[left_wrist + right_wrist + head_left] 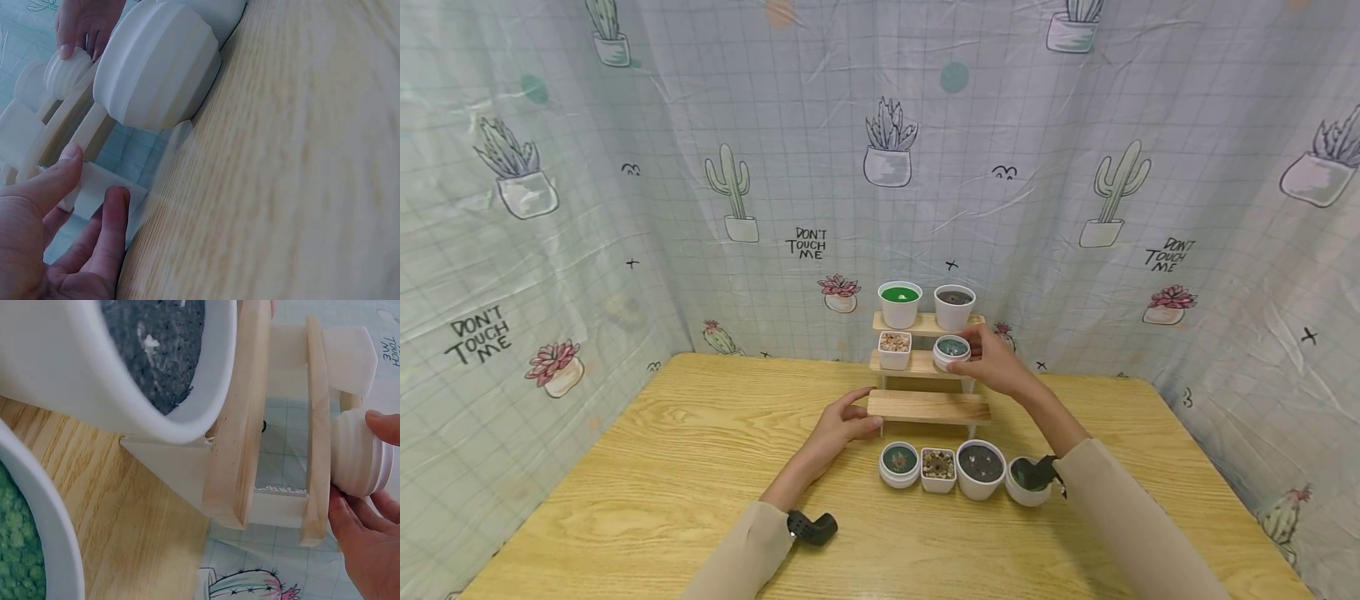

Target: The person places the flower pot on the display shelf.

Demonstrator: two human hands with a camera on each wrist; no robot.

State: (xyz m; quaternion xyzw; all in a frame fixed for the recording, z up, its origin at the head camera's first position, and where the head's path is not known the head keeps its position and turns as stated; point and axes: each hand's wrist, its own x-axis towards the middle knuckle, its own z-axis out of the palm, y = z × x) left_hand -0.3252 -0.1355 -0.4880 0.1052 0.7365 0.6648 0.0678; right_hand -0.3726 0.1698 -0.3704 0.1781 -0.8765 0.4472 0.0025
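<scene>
White pot [951, 353], I see, pinched by the right hand [997, 363] on the middle shelf [922, 365], perhaps to keep it level; the left hand [837, 428] grips the stand [928, 406], likely steadying it. Four more pots [980, 476] sit short of both.

A grid-patterned, cactus-print curtain [820, 83] hung in creased folds around three sides of the yellowish wood-grain surface [700, 467].

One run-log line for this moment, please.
left hand: grips three-tier pale wooden shelf, lower-left end | right hand: grips round white ribbed pot at middle tier | in front: four white filled pots
</scene>
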